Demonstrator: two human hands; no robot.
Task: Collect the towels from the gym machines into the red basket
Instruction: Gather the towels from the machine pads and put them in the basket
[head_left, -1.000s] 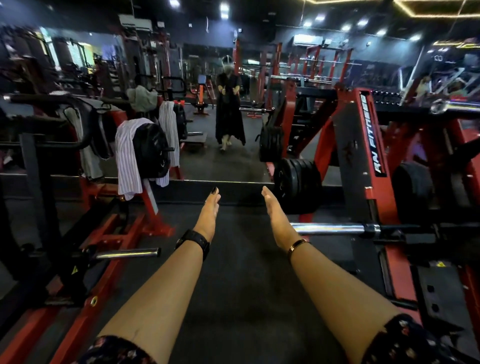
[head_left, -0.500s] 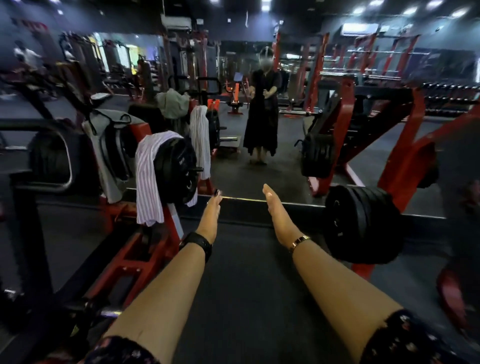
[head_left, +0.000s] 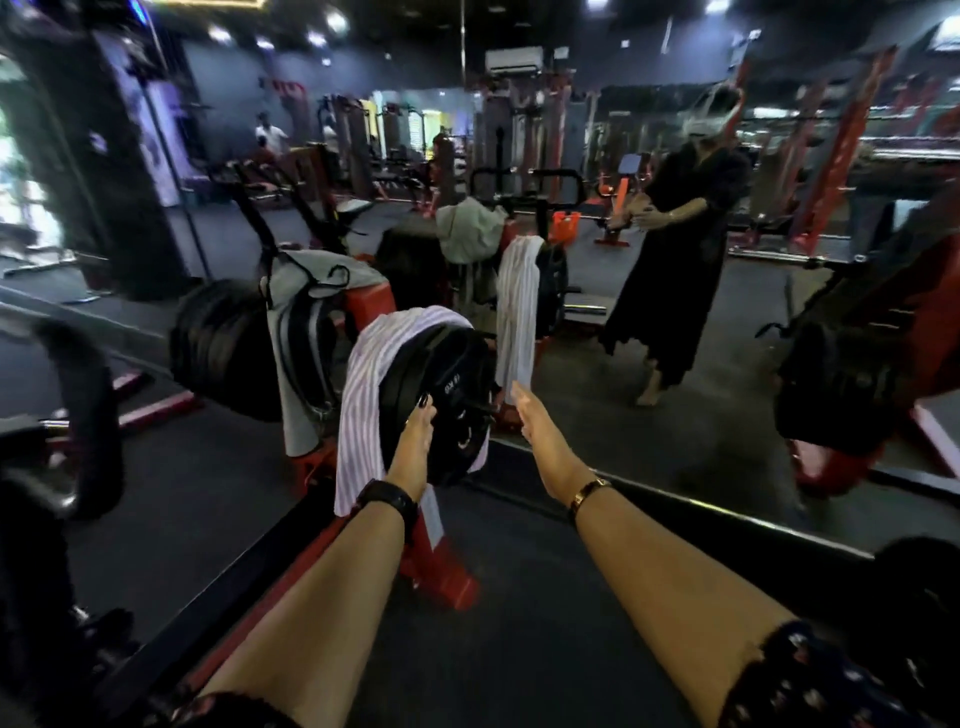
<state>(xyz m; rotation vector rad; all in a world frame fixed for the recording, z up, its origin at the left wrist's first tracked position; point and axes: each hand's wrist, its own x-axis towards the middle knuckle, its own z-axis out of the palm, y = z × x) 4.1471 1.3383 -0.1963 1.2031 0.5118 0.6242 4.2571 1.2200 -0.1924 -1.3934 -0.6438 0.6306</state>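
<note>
Sleeves (head_left: 810, 675): dark, patterned, at the near edge, one on each forearm.
Floor (head_left: 519, 613): dark matting under both arms.
Left hand (head_left: 413, 441): stretched forward, seen edge-on, black watch (head_left: 387, 499) on the wrist.
Left fingers (head_left: 422, 415): straight and pressed together, nails dark, tips in front of the plate; contact with it cannot be told.
Right hand (head_left: 540, 436): stretched forward beside the left, apart from it, gold bracelet (head_left: 589, 491) on the wrist.
Right fingers (head_left: 522, 402): straight, pressed together, holding nothing, just right of the plate.
Towel (head_left: 363, 395): striped white and pale purple, draped over the top of the plate, long end hanging down its left side, short end showing at the lower right.
Plate (head_left: 447, 384): black, round, on the red machine (head_left: 441, 571), just beyond the left hand.
Bag (head_left: 306, 332): grey with black straps, hung on the machine, left of the towel and farther.
Mirror (head_left: 727, 441): far wall behind the machine, low edge crossing behind the right hand.
Reflection (head_left: 517, 306): same striped cloth hanging, blurred.
Person (head_left: 675, 270): far right in the mirror, in black, hands held forward.
</note>
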